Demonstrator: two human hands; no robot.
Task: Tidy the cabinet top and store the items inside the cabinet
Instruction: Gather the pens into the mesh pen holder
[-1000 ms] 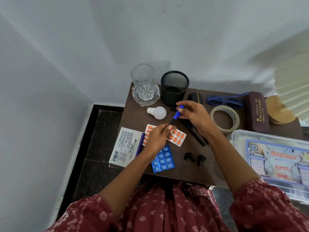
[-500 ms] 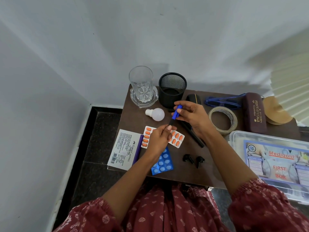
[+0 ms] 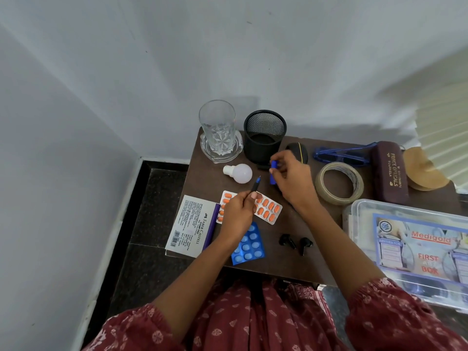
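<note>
Left hand (image 3: 236,214): fingers closed around a dark pen (image 3: 255,184), tip bare and pointing up toward the mesh pen holder (image 3: 264,136).
Right hand (image 3: 291,181): fingers pinched on the blue pen cap (image 3: 273,171).
Change: a moment ago the cap sat on the pen; now it is off, clear of the tip.
Position: both held above the bench (image 3: 298,249), over the orange blister pack (image 3: 268,209).

Table (image 3: 298,254) dark brown; pen cap (image 3: 273,172) blue; one blister pack (image 3: 269,209) held orange tablets, the other (image 3: 247,247) was blue; mesh cup (image 3: 264,136) black; glasses case (image 3: 390,171) maroon with gold lettering; sleeve (image 3: 395,323) red, pale motifs.
</note>
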